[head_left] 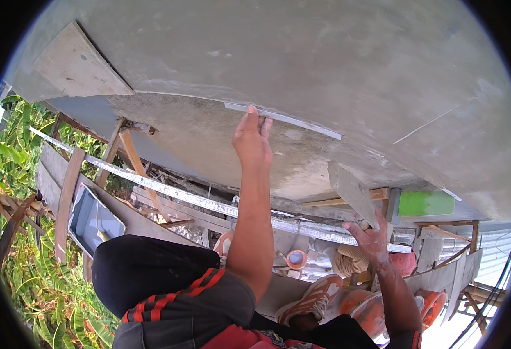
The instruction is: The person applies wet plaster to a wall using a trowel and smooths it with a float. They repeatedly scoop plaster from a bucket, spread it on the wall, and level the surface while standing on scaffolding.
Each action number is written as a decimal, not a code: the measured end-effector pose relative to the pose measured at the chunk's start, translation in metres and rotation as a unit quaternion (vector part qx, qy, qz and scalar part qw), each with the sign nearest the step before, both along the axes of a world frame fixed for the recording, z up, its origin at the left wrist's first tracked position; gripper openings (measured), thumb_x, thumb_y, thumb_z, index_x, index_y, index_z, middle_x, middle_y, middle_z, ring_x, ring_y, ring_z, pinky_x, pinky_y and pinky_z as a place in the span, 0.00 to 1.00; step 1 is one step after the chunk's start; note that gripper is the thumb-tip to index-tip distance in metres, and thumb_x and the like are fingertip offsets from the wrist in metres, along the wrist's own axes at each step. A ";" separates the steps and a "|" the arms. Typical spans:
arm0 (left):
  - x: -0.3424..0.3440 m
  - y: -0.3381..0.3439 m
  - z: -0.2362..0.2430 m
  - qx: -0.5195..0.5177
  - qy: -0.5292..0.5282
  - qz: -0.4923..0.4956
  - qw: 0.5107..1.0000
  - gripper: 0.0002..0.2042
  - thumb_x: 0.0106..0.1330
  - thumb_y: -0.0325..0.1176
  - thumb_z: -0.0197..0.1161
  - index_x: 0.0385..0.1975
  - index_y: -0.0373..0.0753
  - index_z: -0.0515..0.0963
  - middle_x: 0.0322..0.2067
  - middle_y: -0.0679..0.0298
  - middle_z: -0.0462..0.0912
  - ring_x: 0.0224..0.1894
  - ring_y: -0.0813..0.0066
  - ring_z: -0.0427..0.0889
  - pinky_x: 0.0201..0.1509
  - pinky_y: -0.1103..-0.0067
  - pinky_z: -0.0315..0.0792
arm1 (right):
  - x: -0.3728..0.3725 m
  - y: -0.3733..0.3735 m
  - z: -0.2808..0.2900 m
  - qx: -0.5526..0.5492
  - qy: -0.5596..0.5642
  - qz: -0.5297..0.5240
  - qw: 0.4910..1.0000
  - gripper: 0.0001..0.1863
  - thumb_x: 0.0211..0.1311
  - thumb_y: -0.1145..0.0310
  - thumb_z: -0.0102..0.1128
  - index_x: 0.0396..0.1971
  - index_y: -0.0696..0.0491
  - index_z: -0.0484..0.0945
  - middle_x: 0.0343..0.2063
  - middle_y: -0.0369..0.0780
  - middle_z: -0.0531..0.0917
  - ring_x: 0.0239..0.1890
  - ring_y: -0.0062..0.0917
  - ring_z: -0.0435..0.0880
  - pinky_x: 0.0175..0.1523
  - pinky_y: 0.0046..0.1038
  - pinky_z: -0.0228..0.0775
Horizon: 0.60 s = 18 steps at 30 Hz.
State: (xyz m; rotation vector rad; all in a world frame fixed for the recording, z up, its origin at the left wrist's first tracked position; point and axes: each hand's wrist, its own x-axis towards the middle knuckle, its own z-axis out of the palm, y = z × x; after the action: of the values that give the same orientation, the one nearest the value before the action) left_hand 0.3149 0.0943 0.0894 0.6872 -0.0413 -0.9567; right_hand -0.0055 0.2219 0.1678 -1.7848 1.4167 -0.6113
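Below your left hand, past the bare forearm, you wear a short dark-grey sleeve with red stripes. Your trousers are black; below-left of your right hand, your laced shoe is pale and orange-pink.

I see the left hand at the left part of a strip, which lies along the lower edge of the broad surface filling the top of my view; a board lies against that surface, farther left; lower and to the right, the right hand holds a trowel, its blade below the strip's right end; a long bar crosses from far left to lower right, behind the left forearm; I have a tray at left, plants beyond it; a shoe sits between the forearms.
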 end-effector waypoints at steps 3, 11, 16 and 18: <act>0.002 0.000 0.005 -0.002 0.001 -0.005 1.000 0.28 0.76 0.37 0.69 0.65 0.22 0.71 0.49 0.60 0.79 0.50 0.70 0.80 0.67 0.63 0.77 | 0.014 -0.004 -0.040 -0.046 -0.005 -0.022 0.999 0.27 0.59 0.60 0.83 0.51 0.59 0.82 0.42 0.39 0.85 0.47 0.26 0.82 0.56 0.32 0.75; 0.021 0.006 0.008 0.010 -0.059 -0.025 0.998 0.26 0.76 0.33 0.68 0.67 0.31 0.67 0.52 0.60 0.78 0.56 0.66 0.82 0.68 0.64 0.80 | 0.031 0.007 -0.089 0.089 -0.107 -0.085 0.987 0.25 0.61 0.60 0.80 0.54 0.57 0.84 0.46 0.47 0.87 0.48 0.39 0.86 0.56 0.38 0.76; 0.036 0.009 0.014 -0.029 -0.050 -0.068 0.996 0.32 0.82 0.49 0.56 0.72 0.28 0.61 0.68 0.46 0.68 0.71 0.50 0.71 0.77 0.53 0.71 | 0.030 0.001 -0.096 -0.037 -0.048 -0.031 0.998 0.24 0.60 0.59 0.81 0.49 0.58 0.84 0.39 0.46 0.85 0.42 0.40 0.84 0.52 0.39 0.75; 0.046 0.007 0.023 -0.006 0.035 -0.068 0.997 0.40 0.82 0.58 0.49 0.76 0.26 0.54 0.73 0.40 0.57 0.77 0.44 0.61 0.80 0.49 0.63 | 0.030 -0.003 -0.105 -0.057 -0.058 -0.017 0.997 0.23 0.61 0.60 0.81 0.50 0.59 0.84 0.41 0.45 0.86 0.45 0.35 0.85 0.53 0.36 0.76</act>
State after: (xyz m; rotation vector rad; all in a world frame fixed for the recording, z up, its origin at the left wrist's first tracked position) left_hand 0.3605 0.1017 0.1123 0.6468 -0.0327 -1.1095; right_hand 0.0248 0.2185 0.0627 -1.7854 1.3603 -0.8156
